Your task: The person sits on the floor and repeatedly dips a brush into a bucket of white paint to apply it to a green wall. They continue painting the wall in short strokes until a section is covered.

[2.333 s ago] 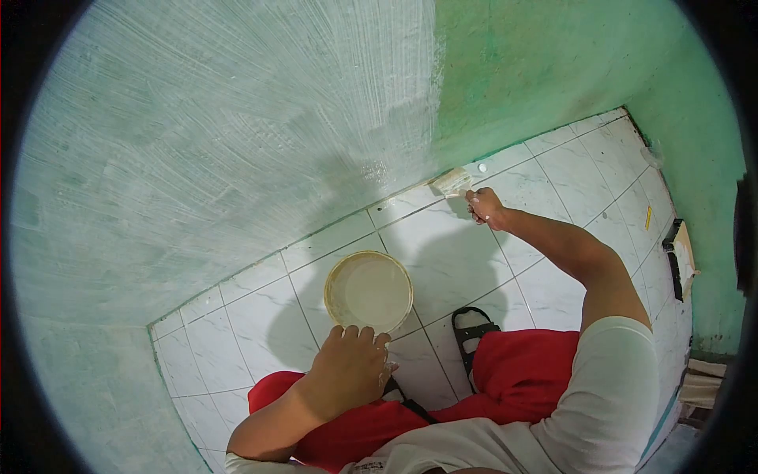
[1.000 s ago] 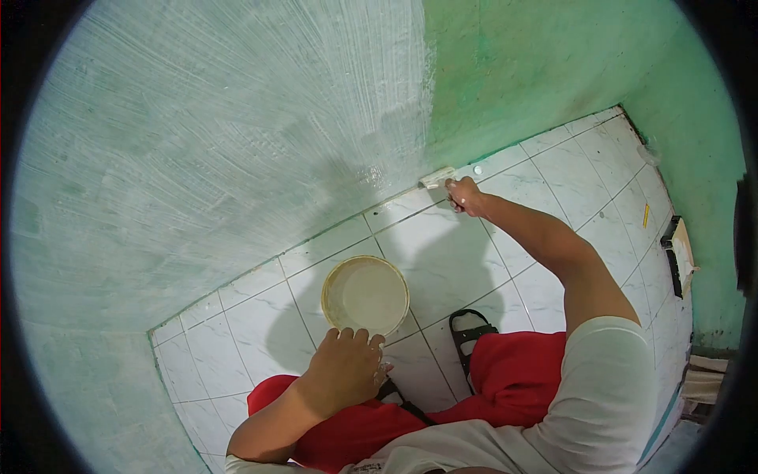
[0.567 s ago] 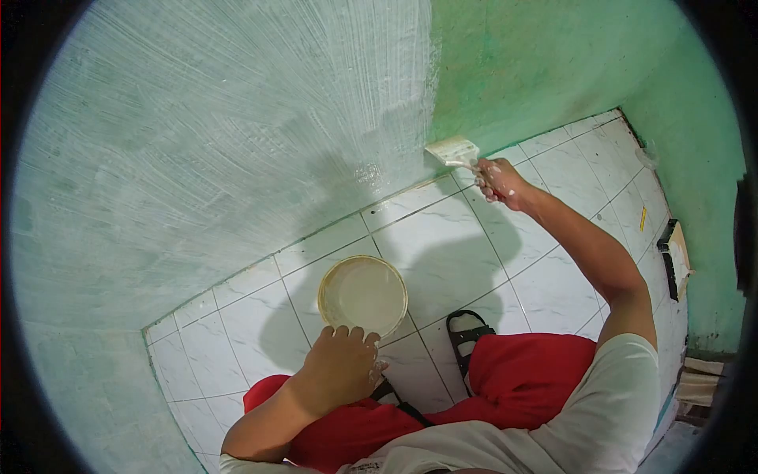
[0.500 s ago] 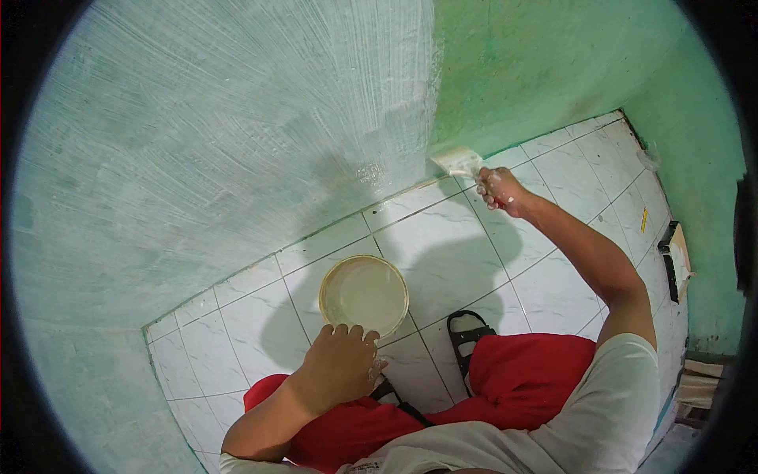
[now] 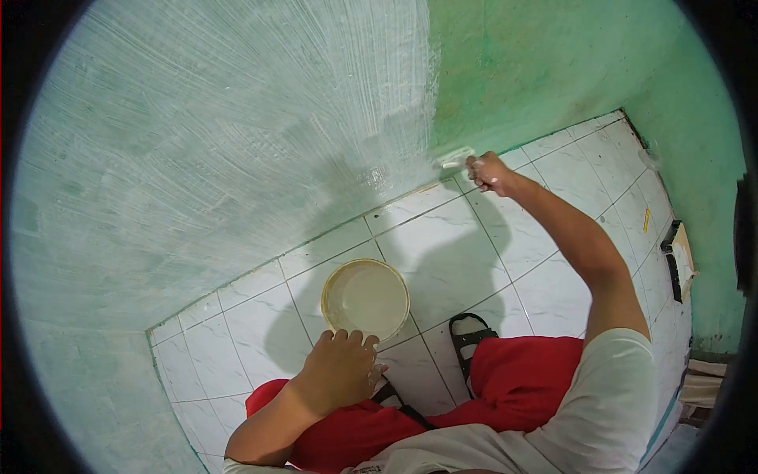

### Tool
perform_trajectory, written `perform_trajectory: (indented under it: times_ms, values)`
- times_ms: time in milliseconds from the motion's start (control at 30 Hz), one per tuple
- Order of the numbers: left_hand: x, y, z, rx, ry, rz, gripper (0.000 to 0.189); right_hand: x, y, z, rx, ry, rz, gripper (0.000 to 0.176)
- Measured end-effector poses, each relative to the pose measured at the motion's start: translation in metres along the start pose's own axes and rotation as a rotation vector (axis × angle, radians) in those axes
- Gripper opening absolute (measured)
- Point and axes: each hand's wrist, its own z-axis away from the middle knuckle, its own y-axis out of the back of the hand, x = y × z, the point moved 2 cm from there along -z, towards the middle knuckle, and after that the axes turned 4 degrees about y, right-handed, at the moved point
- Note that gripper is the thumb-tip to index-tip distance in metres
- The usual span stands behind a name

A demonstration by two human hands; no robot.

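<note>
My right hand [image 5: 491, 173], closed and flecked with white paint, grips a paintbrush [image 5: 455, 158] by its handle. The brush's head is at the foot of the wall, just right of the whitened area's lower edge. Below and to the left, a round bucket [image 5: 325, 287] of whitish liquid stands on the tiles. Over its near rim my left hand [image 5: 339, 370] is curled, fingers bent at the edge and white smears by the thumb. White streaked paint [image 5: 260, 118] covers the left part of the wall; green wall [image 5: 529, 71] shows to the right.
White tiled floor [image 5: 442, 237] runs along the wall to a corner at the right. A black-edged object [image 5: 677, 261] leans near the right wall, with a small yellow item [image 5: 647, 220] beside it. My sandalled foot [image 5: 469, 336] and red-trousered knees are close to the bucket.
My right hand has moved slightly up and left, and the brush has turned so its head looks narrower. My left hand stays at the bucket's rim.
</note>
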Motion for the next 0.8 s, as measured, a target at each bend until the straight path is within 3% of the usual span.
perform_trajectory:
  times_ms: [167,267,333,400,500,567,667,733,800]
  values:
    - [-0.003,-0.001,-0.002,-0.013,-0.017,0.019,0.045,-0.050,0.044,0.074,-0.054,0.125,0.071,0.028]
    - [-0.005,-0.002,-0.002,0.006,-0.005,0.010,0.044,-0.066,0.046,0.112,-0.051,0.160,0.262,0.024]
    - [-0.003,0.001,0.002,0.041,-0.017,0.019,0.044,-0.073,0.034,0.133,-0.166,0.175,0.523,0.019]
    - [0.000,-0.001,0.008,0.068,-0.009,0.038,0.043,-0.090,0.009,0.154,-0.272,0.065,0.584,0.015]
    - [0.010,-0.001,0.014,0.103,-0.029,0.049,0.041,-0.103,-0.035,0.178,-0.494,0.346,0.679,0.015]
    - [0.019,0.000,0.018,0.025,-0.083,0.009,0.039,-0.115,-0.068,0.190,-0.556,0.380,0.765,0.016]
    - [0.033,-0.015,0.025,0.064,-0.150,0.040,0.036,-0.129,-0.120,0.207,-0.675,0.418,0.911,0.017]
    - [0.039,-0.019,0.029,0.061,-0.175,0.023,0.036,-0.121,-0.152,0.211,-0.920,0.503,1.143,0.021]
    - [0.043,-0.021,0.031,0.065,-0.205,0.008,0.035,-0.095,-0.180,0.208,-0.993,0.703,1.193,0.029]
